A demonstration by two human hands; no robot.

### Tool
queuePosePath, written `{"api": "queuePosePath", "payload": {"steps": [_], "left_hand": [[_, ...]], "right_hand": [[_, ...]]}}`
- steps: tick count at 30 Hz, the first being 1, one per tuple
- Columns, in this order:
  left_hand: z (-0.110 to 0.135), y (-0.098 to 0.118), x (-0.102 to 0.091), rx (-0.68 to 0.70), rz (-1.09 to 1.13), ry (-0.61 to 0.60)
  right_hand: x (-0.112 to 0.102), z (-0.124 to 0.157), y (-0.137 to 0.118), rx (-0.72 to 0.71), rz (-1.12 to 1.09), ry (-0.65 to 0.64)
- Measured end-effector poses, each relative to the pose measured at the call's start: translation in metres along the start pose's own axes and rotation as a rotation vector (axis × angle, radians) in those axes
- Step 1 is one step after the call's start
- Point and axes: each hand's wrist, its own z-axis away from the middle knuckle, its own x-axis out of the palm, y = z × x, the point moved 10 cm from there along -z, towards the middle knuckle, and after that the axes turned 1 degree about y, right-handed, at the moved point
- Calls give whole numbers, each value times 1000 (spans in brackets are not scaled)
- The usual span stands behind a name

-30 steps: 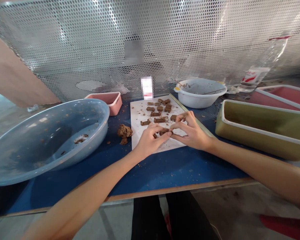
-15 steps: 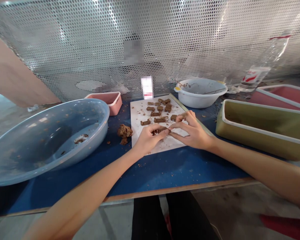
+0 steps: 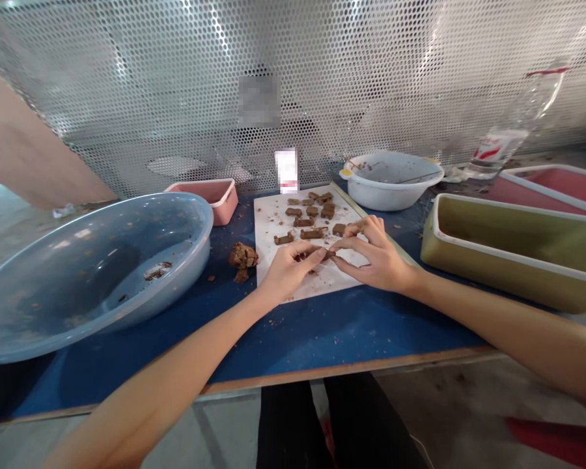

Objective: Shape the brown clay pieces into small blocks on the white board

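Between the fingertips of both hands is a small piece of brown clay point(image 3: 329, 255), held just above a white sheet point(image 3: 268, 215). My left hand point(image 3: 293, 268) pinches its left side with thumb and fingers. From the right, my right hand point(image 3: 371, 257) grips the other side between thumb and index finger. Fingers hide much of the piece. Beyond the hands, several small shaped clay pieces point(image 3: 312, 233) lie in rough rows on the sheet, with crumbs among them. A crumbly brown clay lump point(image 3: 243, 256) sits at the sheet's left edge.
A large blue basin point(image 3: 127, 312) stands at left, with a pink tub point(image 3: 224, 202) behind it. To the right are a white basin point(image 3: 390, 195), an olive planter box point(image 3: 508, 273), a pink box point(image 3: 542, 189) and a plastic bottle point(image 3: 498, 146). A perforated metal screen point(image 3: 322, 78) rises behind the table.
Both hands stay in nearly the same place, still pinching the clay piece. My left thumb and fingers have shifted slightly against it.
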Motion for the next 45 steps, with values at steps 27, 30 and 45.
{"api": "queuePosePath", "payload": {"steps": [27,30,45], "left_hand": [[12,29,1,221,-482,65],[18,37,6,282,-536,52],[22,43,13,338,-595,38]], "right_hand": [[-8,1,3,58,73,80],[-6,2,4,63,79,65],[3,0,0,40,59,-49]]}}
